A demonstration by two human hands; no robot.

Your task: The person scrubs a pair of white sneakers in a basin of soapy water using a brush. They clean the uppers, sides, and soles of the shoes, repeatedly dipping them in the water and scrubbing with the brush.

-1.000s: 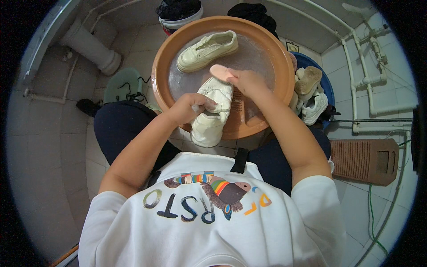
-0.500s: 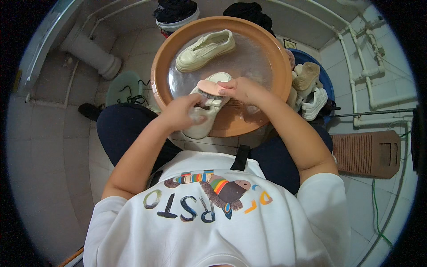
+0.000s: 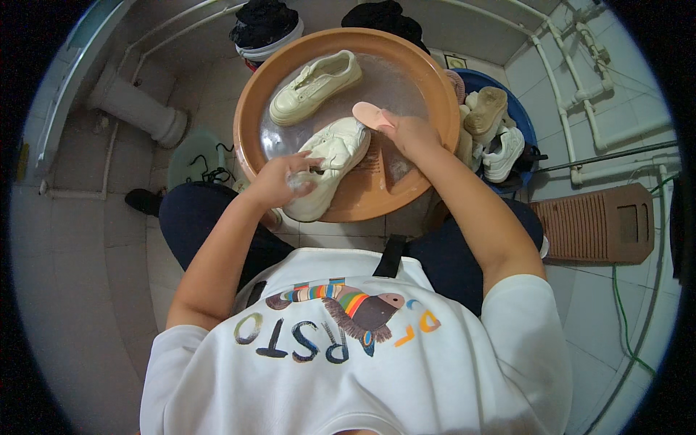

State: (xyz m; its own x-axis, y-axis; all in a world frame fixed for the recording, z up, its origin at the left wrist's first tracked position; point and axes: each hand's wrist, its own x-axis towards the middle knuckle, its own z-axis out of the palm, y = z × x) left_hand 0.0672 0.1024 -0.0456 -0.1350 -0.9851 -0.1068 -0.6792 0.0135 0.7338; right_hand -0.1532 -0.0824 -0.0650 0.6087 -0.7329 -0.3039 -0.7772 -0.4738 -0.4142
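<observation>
A cream lace-up shoe (image 3: 335, 151) lies tilted across the near side of a round orange-brown basin (image 3: 246, 123), its heel toward me over the rim. My left hand (image 3: 284, 180) grips it by the opening, some fingers inside and hidden. In my right hand (image 3: 412, 136) is a pink scrubbing brush (image 3: 368, 114), pinched at one end beside the toe; its bristles face down and are mostly hidden. A second cream shoe (image 3: 313, 88) rests in the shallow, cloudy water at the far left of the basin. Ridges are moulded into the basin's near right part.
Right of the basin stands a blue tub (image 3: 528, 127) heaped with several shoes. A brown washboard (image 3: 594, 223) lies farther right. At left is a pale green basin (image 3: 187, 156) with dark cords. Behind, a white bucket (image 3: 272, 49) holds dark cloth. White pipes (image 3: 565, 109) line the walls.
The brush has gone from the middle of the shoe's upper to beside its toe, away to the right. The shoe has tipped and turned slightly in my left hand, and the view has shifted a little.
</observation>
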